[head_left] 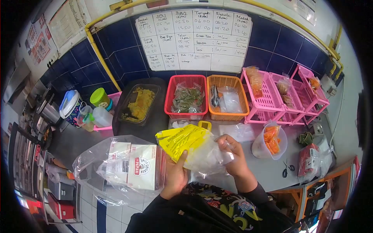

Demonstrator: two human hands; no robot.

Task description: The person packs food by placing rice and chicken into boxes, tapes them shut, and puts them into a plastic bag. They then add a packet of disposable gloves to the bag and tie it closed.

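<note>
My left hand (pixel 176 176) grips a yellow plastic packet (pixel 182 140) printed with the word "DISPOSABLE", its thumb pressed on the front. Thin clear plastic (pixel 204 157) spreads from the packet's right side. The fingers of my right hand (pixel 236 157) are closed on the crumpled far end of that clear plastic. Left of my left hand, a large clear bag (pixel 87 163) holds folded paper boxes (pixel 143 165) with a chicken logo. Just behind my hands lies a small yellow item (pixel 204 125), partly covered by the packet.
Along the back stand a black tub of yellow rice (pixel 142 103), a red basket (pixel 168 106) of leafy packets, an orange basket (pixel 229 115) and pink racks (pixel 268 112). A clear jug (pixel 258 149) with orange packets and black scissors (pixel 288 167) are at right.
</note>
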